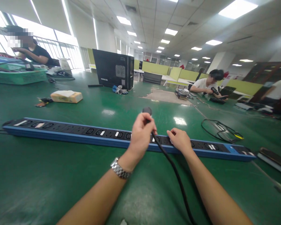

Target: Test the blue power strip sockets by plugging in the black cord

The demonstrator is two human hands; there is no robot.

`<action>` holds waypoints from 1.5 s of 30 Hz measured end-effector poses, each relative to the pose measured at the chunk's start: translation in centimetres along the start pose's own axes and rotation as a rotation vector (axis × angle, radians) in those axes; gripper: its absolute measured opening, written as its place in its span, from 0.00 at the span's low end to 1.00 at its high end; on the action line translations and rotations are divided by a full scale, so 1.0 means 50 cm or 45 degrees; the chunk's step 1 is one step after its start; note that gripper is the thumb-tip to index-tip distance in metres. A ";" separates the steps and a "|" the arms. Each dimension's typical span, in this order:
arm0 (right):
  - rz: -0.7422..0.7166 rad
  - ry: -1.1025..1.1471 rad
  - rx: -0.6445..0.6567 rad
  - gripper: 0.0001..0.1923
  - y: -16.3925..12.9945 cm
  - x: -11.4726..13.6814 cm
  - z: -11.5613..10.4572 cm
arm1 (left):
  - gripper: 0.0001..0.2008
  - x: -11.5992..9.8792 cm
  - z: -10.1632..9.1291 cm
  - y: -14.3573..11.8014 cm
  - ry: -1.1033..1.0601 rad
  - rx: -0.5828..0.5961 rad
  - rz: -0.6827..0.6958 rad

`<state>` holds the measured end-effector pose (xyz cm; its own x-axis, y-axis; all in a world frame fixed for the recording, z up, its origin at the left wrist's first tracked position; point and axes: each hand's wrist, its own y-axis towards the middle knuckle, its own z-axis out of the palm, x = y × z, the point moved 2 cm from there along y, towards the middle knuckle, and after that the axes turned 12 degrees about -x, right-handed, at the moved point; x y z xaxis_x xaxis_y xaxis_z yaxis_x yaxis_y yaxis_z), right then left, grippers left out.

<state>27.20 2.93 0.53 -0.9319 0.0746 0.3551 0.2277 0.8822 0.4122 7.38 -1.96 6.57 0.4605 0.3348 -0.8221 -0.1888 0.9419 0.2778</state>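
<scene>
A long blue power strip [61, 132] with black sockets lies across the green table [37, 181]. My left hand [141, 134] is closed around a black plug [147, 110], held just above the strip's middle. Its black cable [175, 175] runs down toward me between my arms. My right hand [179, 139] rests on the strip just right of the plug, fingers curled over the sockets. A metal watch sits on my left wrist.
A black computer case [113, 68] stands at the back. A yellow tissue pack [66, 96] lies at the left, a coiled black cable [221, 129] at the right. Another strip [275, 159] lies at the far right. Other people sit at the table's far edges.
</scene>
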 end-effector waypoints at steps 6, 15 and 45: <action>-0.018 -0.023 -0.005 0.18 0.002 0.001 0.007 | 0.10 0.006 -0.124 0.034 0.412 -0.248 -0.319; -0.028 -0.027 0.005 0.19 0.001 0.002 0.002 | 0.07 0.001 -0.123 0.016 0.806 0.036 -0.538; -0.016 -0.065 0.031 0.20 -0.004 0.008 -0.005 | 0.09 0.013 -0.126 0.014 0.664 -0.048 -0.516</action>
<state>26.82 2.67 0.78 -0.9480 0.0865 0.3064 0.2094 0.8944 0.3953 2.08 -1.26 3.11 0.0226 -0.1122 -0.9934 -0.1234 0.9858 -0.1141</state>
